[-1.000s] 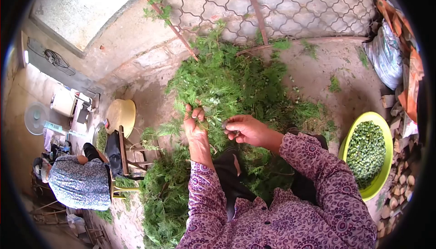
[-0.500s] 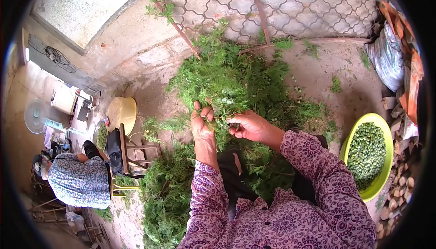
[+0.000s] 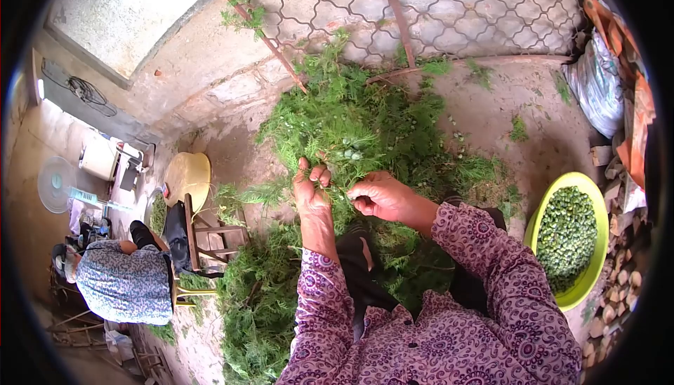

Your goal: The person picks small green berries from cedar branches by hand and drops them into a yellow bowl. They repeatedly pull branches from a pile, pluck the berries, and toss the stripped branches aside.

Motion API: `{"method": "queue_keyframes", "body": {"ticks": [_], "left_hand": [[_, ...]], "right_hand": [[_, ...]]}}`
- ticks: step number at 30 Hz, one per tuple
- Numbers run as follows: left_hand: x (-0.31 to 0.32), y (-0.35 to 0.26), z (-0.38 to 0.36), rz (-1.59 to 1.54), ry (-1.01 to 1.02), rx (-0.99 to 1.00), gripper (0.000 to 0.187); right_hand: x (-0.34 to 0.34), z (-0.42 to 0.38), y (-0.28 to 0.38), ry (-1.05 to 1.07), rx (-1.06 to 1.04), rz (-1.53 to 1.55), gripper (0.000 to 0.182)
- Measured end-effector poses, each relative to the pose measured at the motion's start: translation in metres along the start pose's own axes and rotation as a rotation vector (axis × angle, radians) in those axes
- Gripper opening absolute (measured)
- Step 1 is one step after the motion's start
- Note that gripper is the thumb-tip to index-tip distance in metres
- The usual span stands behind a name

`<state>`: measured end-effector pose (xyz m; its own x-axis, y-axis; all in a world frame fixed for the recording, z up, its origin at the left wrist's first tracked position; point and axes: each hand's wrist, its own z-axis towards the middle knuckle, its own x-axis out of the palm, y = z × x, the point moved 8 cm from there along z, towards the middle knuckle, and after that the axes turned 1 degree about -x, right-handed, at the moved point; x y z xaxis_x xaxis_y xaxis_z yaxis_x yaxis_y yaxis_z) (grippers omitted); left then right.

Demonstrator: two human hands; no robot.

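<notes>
A leafy green branch (image 3: pixel 326 122) with pale round fruits is gripped at its stem by my left hand (image 3: pixel 312 185), whose fingers are closed round it. My right hand (image 3: pixel 382 197) is beside it on the right, thumb and fingers pinched together near the sprigs; what lies between them is too small to make out. Behind both hands spreads a heap of green branches (image 3: pixel 407 118), and more cut foliage (image 3: pixel 260 294) lies at lower left. On the right is a yellow-green basin (image 3: pixel 600 237) holding many small green fruits (image 3: pixel 567 234).
A person in a patterned top (image 3: pixel 125 281) sits at the left by a wooden frame (image 3: pixel 210 230). Beyond are a yellow tub (image 3: pixel 189 178) and a fan (image 3: pixel 57 183). Metal lattice (image 3: pixel 477 6) leans against the wall; stacked wood (image 3: pixel 621 287) and a sack (image 3: pixel 595 87) stand right.
My right hand has shifted slightly left, towards the stem in my left hand. My left hand has hardly moved. The view has shifted a little.
</notes>
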<state>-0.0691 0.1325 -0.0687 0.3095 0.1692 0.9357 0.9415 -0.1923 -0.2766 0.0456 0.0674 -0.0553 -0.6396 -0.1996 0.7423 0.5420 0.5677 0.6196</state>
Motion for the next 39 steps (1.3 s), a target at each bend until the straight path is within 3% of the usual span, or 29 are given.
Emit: {"method": "queue_keyframes", "body": {"ticks": [6, 8, 10, 14, 16, 17, 21, 26, 29, 39], "left_hand": [[-0.009, 0.012, 0.01, -0.035, 0.101, -0.073, 0.016], [0.007, 0.02, 0.003, -0.029, 0.042, -0.062, 0.019], [0.012, 0.023, 0.0, -0.024, -0.02, -0.049, 0.023], [0.004, -0.016, 0.0, -0.03, -0.139, 0.184, 0.013], [0.006, -0.027, -0.006, -0.028, -0.134, 0.231, 0.018], [0.003, -0.029, 0.001, -0.07, -0.028, 0.176, 0.024], [-0.004, -0.019, 0.011, -0.06, -0.019, 0.128, 0.028], [0.009, 0.004, 0.006, -0.029, -0.122, 0.154, 0.028], [0.009, 0.012, 0.012, -0.013, -0.024, 0.067, 0.023], [0.025, 0.03, -0.004, 0.22, -0.085, 0.082, 0.028]], "right_hand": [[0.005, -0.012, -0.001, 0.027, 0.132, 0.132, 0.016], [0.005, -0.015, -0.001, 0.037, 0.145, 0.146, 0.018], [-0.002, -0.017, 0.006, -0.051, 0.024, 0.07, 0.009], [-0.002, -0.043, 0.019, -0.013, -0.082, -0.09, 0.002], [-0.011, -0.048, 0.018, -0.017, -0.075, 0.107, 0.006], [-0.012, -0.051, 0.018, -0.029, -0.021, 0.104, 0.008], [0.004, -0.048, 0.015, 0.049, 0.096, 0.126, 0.012], [0.012, -0.036, 0.004, 0.116, 0.11, -0.012, 0.017], [0.0, -0.024, 0.0, 0.045, 0.048, -0.01, 0.021], [-0.015, -0.014, -0.002, -0.174, 0.037, 0.078, 0.02]]}}
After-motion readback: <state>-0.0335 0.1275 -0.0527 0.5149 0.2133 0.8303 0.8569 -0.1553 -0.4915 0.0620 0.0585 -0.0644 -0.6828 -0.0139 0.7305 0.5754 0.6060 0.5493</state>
